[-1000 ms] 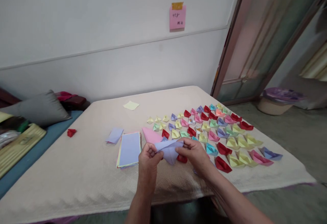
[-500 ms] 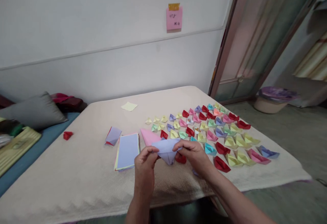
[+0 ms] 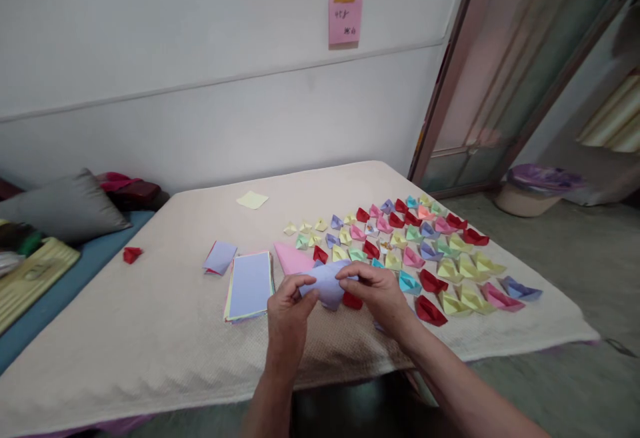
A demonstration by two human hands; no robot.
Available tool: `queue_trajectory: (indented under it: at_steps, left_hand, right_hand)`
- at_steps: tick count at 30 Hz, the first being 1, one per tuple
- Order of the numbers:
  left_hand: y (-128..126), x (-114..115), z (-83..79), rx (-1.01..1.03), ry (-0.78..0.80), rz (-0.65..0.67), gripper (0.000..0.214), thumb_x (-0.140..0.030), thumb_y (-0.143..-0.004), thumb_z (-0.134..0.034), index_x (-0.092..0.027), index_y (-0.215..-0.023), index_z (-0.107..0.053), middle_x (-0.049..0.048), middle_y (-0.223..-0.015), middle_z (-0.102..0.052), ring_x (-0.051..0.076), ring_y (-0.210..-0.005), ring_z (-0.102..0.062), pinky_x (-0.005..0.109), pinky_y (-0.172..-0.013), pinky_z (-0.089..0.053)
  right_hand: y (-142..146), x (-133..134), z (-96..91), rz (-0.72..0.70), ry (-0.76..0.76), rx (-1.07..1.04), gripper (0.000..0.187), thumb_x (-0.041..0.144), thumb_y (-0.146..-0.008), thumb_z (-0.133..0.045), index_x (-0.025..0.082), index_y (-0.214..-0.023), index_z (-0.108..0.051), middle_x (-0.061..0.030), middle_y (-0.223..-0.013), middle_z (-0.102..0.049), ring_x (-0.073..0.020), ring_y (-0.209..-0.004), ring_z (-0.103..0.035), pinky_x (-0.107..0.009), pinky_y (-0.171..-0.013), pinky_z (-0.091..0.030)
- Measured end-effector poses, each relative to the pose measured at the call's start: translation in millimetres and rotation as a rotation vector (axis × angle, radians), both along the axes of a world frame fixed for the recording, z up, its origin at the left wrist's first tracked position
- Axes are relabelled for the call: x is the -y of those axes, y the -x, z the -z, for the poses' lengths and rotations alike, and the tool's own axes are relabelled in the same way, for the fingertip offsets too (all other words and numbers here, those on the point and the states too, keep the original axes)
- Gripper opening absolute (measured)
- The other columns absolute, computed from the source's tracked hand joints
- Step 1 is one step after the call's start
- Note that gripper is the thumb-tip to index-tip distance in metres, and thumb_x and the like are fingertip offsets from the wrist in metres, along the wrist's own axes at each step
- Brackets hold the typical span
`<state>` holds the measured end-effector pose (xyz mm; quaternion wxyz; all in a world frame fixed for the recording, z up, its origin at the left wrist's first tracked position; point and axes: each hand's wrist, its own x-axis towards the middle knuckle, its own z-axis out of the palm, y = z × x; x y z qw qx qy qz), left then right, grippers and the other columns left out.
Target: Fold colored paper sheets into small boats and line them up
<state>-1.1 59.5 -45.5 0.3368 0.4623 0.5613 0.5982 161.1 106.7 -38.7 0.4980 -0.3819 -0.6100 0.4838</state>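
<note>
Between my two hands is a folded lavender paper [image 3: 326,283], held up above the cloth near the front edge. My left hand [image 3: 290,308] pinches its left end, thumb below and fingers on top. At the other end my right hand [image 3: 373,291] grips the paper between thumb and fingers. Just behind it lies a pink folded paper [image 3: 291,258], partly covered by the lavender piece. Left of my hands rests a stack of coloured paper sheets [image 3: 250,286] with a lavender one on top. A small folded lavender and red paper [image 3: 220,258] sits beside the stack.
Rows of folded paper boats [image 3: 393,241] in many colours fill the right side of the cloth-covered surface [image 3: 165,331]. A pale yellow sheet [image 3: 253,200] lies at the back, a red folded piece [image 3: 132,255] far left. A grey cushion [image 3: 65,208] and a bin [image 3: 530,191] flank it.
The lavender paper has tilted, its upper band now facing me and its lower point mostly hidden. My left thumb has shifted along its lower edge. The camera view has dipped slightly.
</note>
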Motion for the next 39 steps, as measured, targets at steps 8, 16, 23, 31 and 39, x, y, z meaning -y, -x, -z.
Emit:
queue_trajectory:
  at_steps: [8, 16, 23, 31, 39]
  left_hand:
    - [0.3, -1.9, -3.2, -0.029, -0.008, -0.047, 0.016, -0.021, -0.068, -0.070, -0.020, -0.084, -0.069, -0.0010, -0.073, -0.058, 0.011, -0.062, -0.047, 0.022, -0.057, -0.036]
    - [1.2, -1.6, -5.4, -0.236, -0.087, -0.064, 0.006, -0.022, -0.071, -0.067, -0.023, -0.074, -0.072, 0.0052, -0.096, -0.061, 0.018, -0.087, -0.057, 0.025, -0.071, -0.043]
    - [4.8, -3.2, -7.6, -0.120, -0.018, 0.051, 0.005, -0.025, -0.070, -0.067, -0.020, -0.069, -0.067, 0.0023, -0.081, -0.065, 0.017, -0.076, -0.056, 0.025, -0.070, -0.041]
    - [-4.1, -0.2, -12.5, -0.154, 0.061, 0.132, 0.009, -0.027, -0.068, -0.068, -0.019, -0.065, -0.071, -0.0007, -0.060, -0.062, 0.014, -0.060, -0.050, 0.023, -0.057, -0.036]
    - [3.8, -5.4, -0.7, 0.190, 0.142, 0.034, 0.015, -0.030, -0.066, -0.070, -0.015, -0.069, -0.068, -0.0020, -0.058, -0.055, 0.011, -0.059, -0.046, 0.022, -0.057, -0.035]
  right_hand:
    - [-4.3, -2.7, -0.4, -0.019, 0.135, -0.002, 0.019, 0.027, -0.068, -0.066, 0.020, -0.086, -0.067, 0.0013, -0.065, -0.060, -0.0132, -0.055, -0.049, -0.024, -0.050, -0.037]
    - [-8.5, -5.1, -3.2, 0.046, -0.249, 0.223, 0.009, 0.020, -0.077, -0.060, 0.020, -0.070, -0.065, -0.0025, -0.080, -0.062, -0.0176, -0.079, -0.057, -0.027, -0.073, -0.041]
    - [-5.8, -4.3, -0.9, -0.067, 0.068, 0.041, 0.011, 0.028, -0.074, -0.063, 0.019, -0.070, -0.062, 0.0029, -0.056, -0.052, -0.0117, -0.051, -0.045, -0.023, -0.049, -0.036]
    - [3.4, 2.7, -7.2, -0.051, 0.150, -0.017, 0.018, 0.032, -0.066, -0.069, 0.017, -0.062, -0.059, 0.0065, -0.046, -0.042, -0.0081, -0.044, -0.034, -0.022, -0.043, -0.026]
    - [-3.5, -2.2, -1.6, -0.126, 0.345, -0.116, 0.020, 0.034, -0.073, -0.064, 0.015, -0.066, -0.060, 0.0015, -0.053, -0.056, -0.0090, -0.044, -0.044, -0.022, -0.045, -0.031]
